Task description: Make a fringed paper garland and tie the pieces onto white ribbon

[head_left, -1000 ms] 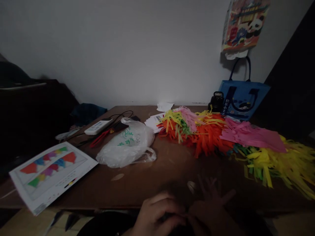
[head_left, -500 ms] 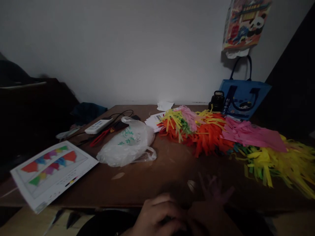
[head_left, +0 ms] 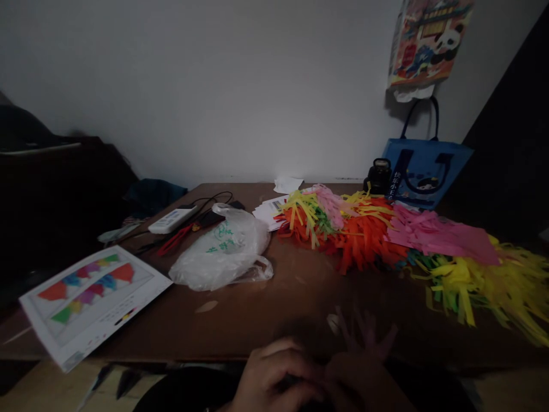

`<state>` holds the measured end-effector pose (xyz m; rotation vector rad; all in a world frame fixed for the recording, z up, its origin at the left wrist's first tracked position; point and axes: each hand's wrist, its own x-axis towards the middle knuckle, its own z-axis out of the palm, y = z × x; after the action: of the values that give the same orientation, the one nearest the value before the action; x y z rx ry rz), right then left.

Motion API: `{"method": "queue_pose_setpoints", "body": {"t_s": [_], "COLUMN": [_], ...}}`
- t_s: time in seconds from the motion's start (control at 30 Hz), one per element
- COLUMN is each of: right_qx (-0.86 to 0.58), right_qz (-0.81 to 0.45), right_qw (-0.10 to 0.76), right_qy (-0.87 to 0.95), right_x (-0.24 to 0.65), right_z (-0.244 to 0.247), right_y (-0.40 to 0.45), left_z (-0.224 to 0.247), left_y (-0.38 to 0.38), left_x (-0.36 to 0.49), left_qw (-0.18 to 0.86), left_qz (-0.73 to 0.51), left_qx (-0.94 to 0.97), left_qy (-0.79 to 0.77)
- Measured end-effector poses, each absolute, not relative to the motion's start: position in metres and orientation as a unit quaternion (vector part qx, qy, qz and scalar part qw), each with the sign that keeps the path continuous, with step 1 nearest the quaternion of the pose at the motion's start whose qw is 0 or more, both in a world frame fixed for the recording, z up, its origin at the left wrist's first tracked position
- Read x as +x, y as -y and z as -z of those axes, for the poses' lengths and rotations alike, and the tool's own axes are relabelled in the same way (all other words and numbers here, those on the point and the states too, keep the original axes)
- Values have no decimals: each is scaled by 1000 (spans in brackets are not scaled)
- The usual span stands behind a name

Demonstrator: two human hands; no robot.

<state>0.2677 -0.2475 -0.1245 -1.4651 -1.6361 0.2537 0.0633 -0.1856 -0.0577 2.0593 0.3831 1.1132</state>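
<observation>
At the near edge of the table, my left hand (head_left: 277, 372) is closed, fingers curled, its tips meeting the right hand. What lies between its fingers is hidden in shadow. My right hand (head_left: 362, 380) is dim and closed beside it. Out of the right hand fan the thin strips of a dull pink fringed paper tassel (head_left: 366, 335), pointing up over the table. Beyond both hands lies a heap of fringed paper: an orange bunch (head_left: 366, 243), a pink bunch (head_left: 446, 234) and a yellow bunch (head_left: 510, 286).
A white plastic bag (head_left: 223, 252) sits mid-table. To its left are a printed sheet with coloured bunting (head_left: 94, 303) and a white power strip (head_left: 174, 219). At the back right stand a dark bottle (head_left: 378, 176) and a blue tote bag (head_left: 429, 166); a tissue pack (head_left: 429, 46) hangs above.
The pink tassel's strips have shifted a little to the left with my right hand. My left hand has stayed nearly in place.
</observation>
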Motion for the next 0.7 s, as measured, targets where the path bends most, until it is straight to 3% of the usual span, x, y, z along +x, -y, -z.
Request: {"method": "queue_pose_setpoints", "body": {"t_s": [0.33,0.53,0.7], "right_qx": [-518,-474,-475], "right_qz": [-39,-84,-91], "right_qw": [594,502,483], "right_qy": [614,719,730], "right_x": [278,272,259], "right_z": [196,170,155], "right_y": [201,217,222], "left_z": [65,64,54], "left_y": [188,187,183], "left_x": [59,58,57], "left_qw": [314,318,336], "left_qz": [-404,-391,-371], "left_qx": [853,857,859], "left_qy": [-105,-106,-106]}}
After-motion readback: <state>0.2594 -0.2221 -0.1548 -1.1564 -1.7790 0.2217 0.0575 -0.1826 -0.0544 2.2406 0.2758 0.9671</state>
